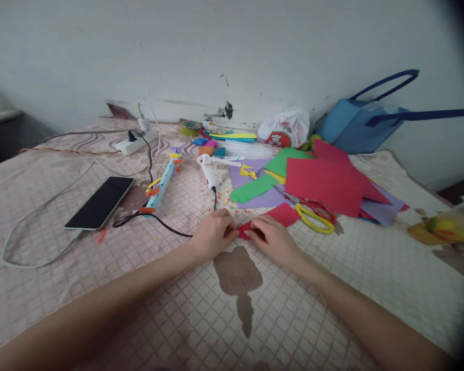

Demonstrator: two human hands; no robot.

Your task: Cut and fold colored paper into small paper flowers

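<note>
Between my two hands is a small piece of red craft sheet (pixel 244 230), pinched from both sides. My left hand (pixel 215 233) is closed on its left end, with thumb and fingertips together. My right hand (pixel 272 238) grips the right side, fingers curled over it. Another red strip (pixel 284 214) lies just behind my right hand. Scissors (pixel 315 216) with yellow and red handles rest to the right of it. A white hot glue gun (pixel 208 171) lies beyond my left hand, its black cord running down toward that hand.
At left are a phone (pixel 99 203) on a charging cable, a power strip (pixel 137 142) and a light blue decorated strip (pixel 164 183). Red sheets (pixel 320 185), green sheets (pixel 255 189) and purple sheets pile up at right. Behind stand a plastic bag (pixel 286 128) and a blue bag (pixel 355 123).
</note>
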